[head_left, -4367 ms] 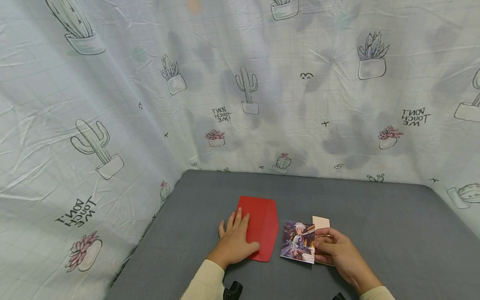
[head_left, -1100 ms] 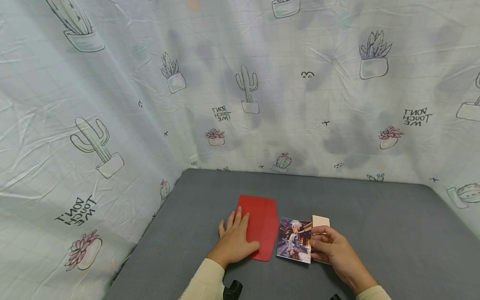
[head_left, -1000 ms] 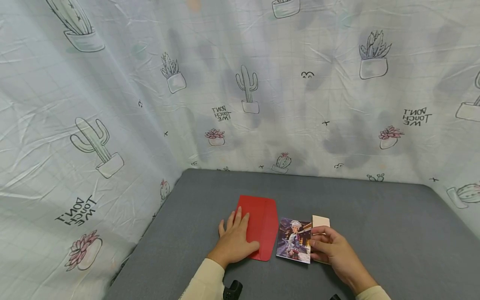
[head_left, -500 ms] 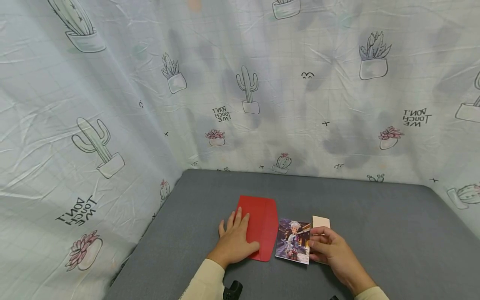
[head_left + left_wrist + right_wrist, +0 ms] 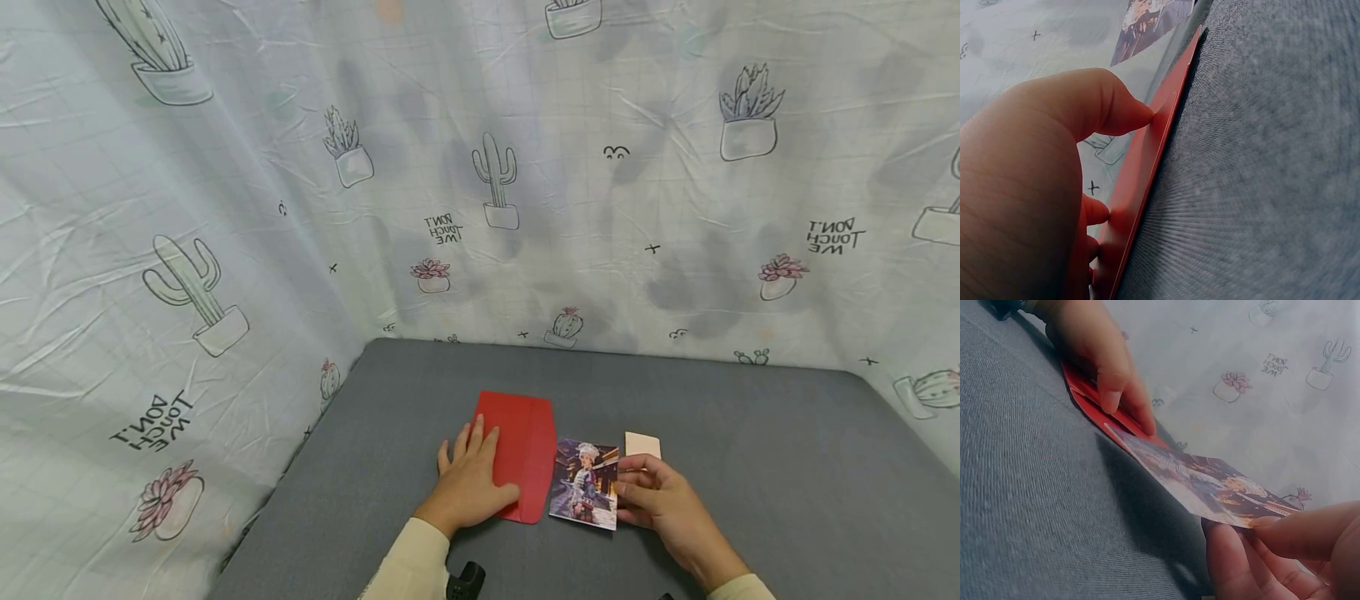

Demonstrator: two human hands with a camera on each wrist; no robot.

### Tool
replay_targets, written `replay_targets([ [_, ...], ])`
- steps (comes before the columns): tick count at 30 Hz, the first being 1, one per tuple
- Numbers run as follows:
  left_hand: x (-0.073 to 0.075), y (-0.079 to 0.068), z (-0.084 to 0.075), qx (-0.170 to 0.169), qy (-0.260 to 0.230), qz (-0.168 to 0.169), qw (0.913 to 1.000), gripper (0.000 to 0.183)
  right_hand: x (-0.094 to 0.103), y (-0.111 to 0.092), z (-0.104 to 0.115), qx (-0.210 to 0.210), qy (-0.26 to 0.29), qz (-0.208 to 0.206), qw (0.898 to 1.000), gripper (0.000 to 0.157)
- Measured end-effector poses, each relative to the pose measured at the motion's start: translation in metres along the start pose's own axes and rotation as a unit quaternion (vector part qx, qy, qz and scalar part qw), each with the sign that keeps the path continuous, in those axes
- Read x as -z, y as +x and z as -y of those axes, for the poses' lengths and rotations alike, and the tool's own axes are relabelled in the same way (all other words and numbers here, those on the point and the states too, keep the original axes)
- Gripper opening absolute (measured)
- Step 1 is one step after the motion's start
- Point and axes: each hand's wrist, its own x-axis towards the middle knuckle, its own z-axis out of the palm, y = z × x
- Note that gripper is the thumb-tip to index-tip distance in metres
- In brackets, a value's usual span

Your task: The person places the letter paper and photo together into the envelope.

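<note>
A red envelope (image 5: 510, 417) lies on the grey table, its flap side to the right. My left hand (image 5: 468, 487) rests on it with fingers spread, thumb and fingertips touching the paper in the left wrist view. My right hand (image 5: 660, 500) pinches the right edge of a picture card (image 5: 585, 483) printed with a white-haired figure, thumb on top and fingers beneath. In the right wrist view the card is held tilted above the table, casting a shadow, its far end close to the envelope's flap (image 5: 1079, 397).
A pale, cream-coloured card (image 5: 642, 444) lies on the table, partly hidden behind my right hand. A white curtain (image 5: 585, 192) with cactus prints hangs behind the table (image 5: 787, 467) and along its left side.
My right hand has carried the picture card a little to the left, closer to the envelope. More of the envelope side is near the card now; my left hand has stayed in place.
</note>
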Motion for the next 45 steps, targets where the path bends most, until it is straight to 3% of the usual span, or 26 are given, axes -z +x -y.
replay_targets([
  [45, 0.001, -0.002, -0.002, 0.006, 0.005, 0.008, 0.9999, 0.09, -0.017, 0.003, -0.007, -0.007, -0.018, -0.002, 1.0, 0.04],
])
